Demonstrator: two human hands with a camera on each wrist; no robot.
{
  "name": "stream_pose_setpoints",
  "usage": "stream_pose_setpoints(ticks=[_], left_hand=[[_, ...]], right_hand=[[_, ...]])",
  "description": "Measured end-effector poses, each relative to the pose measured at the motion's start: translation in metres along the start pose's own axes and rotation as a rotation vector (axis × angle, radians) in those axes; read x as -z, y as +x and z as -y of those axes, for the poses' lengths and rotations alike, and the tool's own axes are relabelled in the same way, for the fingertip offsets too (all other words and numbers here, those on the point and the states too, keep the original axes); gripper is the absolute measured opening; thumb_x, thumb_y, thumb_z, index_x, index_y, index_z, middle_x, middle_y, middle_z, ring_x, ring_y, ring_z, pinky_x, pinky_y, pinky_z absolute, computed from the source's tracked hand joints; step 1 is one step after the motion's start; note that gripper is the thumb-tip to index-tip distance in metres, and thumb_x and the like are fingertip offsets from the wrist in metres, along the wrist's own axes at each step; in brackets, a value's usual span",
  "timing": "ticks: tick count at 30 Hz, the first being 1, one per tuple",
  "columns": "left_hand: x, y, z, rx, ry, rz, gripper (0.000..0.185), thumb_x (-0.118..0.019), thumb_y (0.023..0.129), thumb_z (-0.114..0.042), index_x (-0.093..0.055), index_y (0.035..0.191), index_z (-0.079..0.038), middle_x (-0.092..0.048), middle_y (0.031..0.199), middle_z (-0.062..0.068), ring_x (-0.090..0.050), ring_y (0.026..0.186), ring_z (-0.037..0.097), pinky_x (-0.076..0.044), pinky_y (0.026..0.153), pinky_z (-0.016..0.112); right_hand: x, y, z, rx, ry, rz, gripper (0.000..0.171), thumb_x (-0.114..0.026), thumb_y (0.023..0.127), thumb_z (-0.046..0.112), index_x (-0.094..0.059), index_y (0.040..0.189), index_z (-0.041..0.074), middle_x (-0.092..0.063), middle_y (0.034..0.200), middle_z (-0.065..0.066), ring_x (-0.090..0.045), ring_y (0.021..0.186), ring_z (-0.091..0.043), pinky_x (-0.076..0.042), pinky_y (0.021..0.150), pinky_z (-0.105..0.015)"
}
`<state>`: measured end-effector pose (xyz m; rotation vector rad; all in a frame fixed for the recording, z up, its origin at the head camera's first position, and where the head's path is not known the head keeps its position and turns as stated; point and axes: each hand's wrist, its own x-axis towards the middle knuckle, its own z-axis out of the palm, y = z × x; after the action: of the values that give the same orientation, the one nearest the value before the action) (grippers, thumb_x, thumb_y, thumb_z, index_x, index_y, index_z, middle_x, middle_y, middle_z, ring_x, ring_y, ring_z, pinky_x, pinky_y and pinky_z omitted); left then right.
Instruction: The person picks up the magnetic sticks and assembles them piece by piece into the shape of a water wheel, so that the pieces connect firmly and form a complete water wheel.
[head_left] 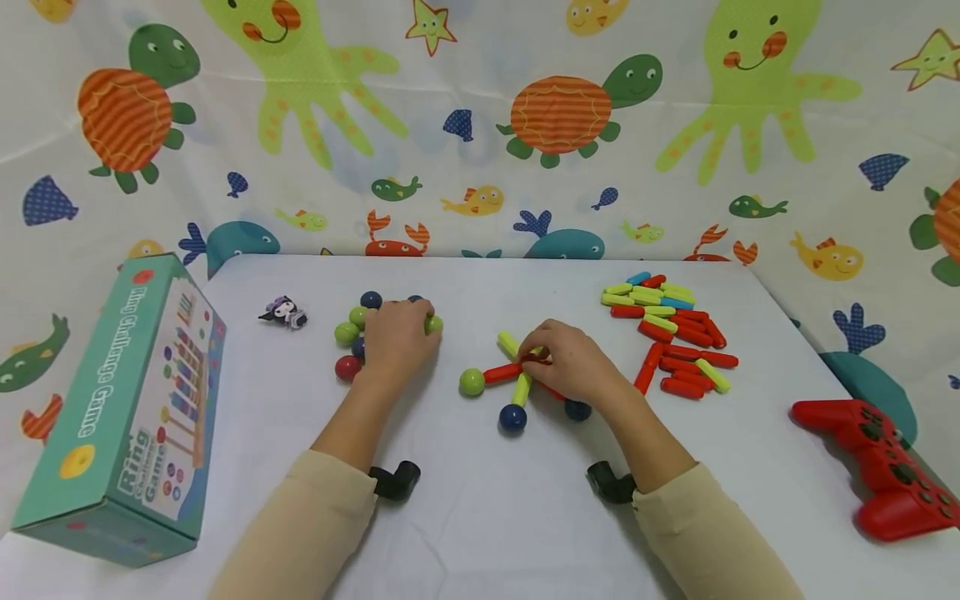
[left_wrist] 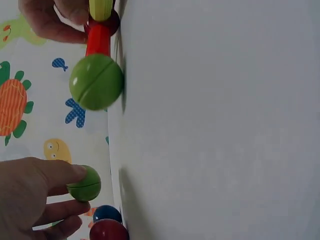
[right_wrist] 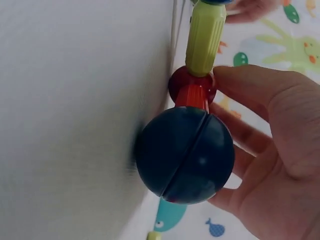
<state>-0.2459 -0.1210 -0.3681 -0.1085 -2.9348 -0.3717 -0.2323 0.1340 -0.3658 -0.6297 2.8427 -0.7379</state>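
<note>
My left hand pinches a green ball between thumb and fingers, above a cluster of balls with a red ball and a blue ball in it. Nearer the middle of the table, my right hand grips the red centre ball of a spoked magnetic construction. From that centre a red rod leads to a green ball, and a yellow-green rod to a dark blue ball. Another dark blue ball ends a red rod beneath my right hand. A second yellow-green rod points away from me.
Loose red, yellow-green and blue rods lie in a pile at the right. A red game controller is at the right edge. On the left stand a game box and a small figurine. A patterned cloth hangs behind the table.
</note>
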Motion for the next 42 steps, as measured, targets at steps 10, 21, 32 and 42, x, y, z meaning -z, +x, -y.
stream_pose_setpoints(ticks=[10, 21, 32, 42], left_hand=[[-0.011, -0.004, -0.03, 0.022, -0.404, 0.199, 0.036, -0.074, 0.096, -0.025, -0.068, 0.129, -0.013, -0.071, 0.119, 0.009, -0.066, 0.103, 0.025, -0.058, 0.093, 0.039], [-0.023, -0.007, -0.027, 0.099, -0.539, 0.259, 0.034, -0.076, 0.094, -0.022, -0.069, 0.126, -0.012, -0.072, 0.119, 0.01, -0.066, 0.113, 0.027, -0.054, 0.1, 0.045], [-0.023, -0.009, -0.025, 0.123, -0.559, 0.268, 0.036, -0.074, 0.095, -0.024, -0.068, 0.129, -0.013, -0.071, 0.121, 0.009, -0.065, 0.115, 0.027, -0.055, 0.102, 0.044], [-0.028, -0.013, -0.022, 0.115, -0.62, 0.238, 0.034, -0.074, 0.095, -0.025, -0.068, 0.127, -0.014, -0.072, 0.119, 0.007, -0.066, 0.112, 0.026, -0.056, 0.1, 0.043]], right_hand=[[-0.004, 0.002, 0.009, -0.122, -0.126, -0.007, 0.024, -0.074, 0.096, 0.032, -0.075, 0.114, 0.016, -0.073, 0.104, -0.005, -0.064, 0.096, -0.023, -0.054, 0.088, -0.044], [0.002, -0.001, 0.005, -0.083, -0.011, 0.031, 0.02, -0.072, 0.098, 0.02, -0.075, 0.117, 0.014, -0.072, 0.109, -0.005, -0.063, 0.101, -0.024, -0.056, 0.093, -0.043], [0.004, 0.001, 0.002, -0.08, 0.01, 0.041, 0.018, -0.071, 0.098, 0.022, -0.076, 0.115, 0.017, -0.07, 0.112, -0.005, -0.061, 0.105, -0.025, -0.056, 0.093, -0.042], [-0.006, 0.028, 0.024, -0.089, -0.281, 0.069, 0.032, -0.075, 0.094, 0.033, -0.077, 0.118, 0.012, -0.067, 0.106, -0.006, -0.058, 0.093, -0.021, -0.056, 0.082, -0.033]])
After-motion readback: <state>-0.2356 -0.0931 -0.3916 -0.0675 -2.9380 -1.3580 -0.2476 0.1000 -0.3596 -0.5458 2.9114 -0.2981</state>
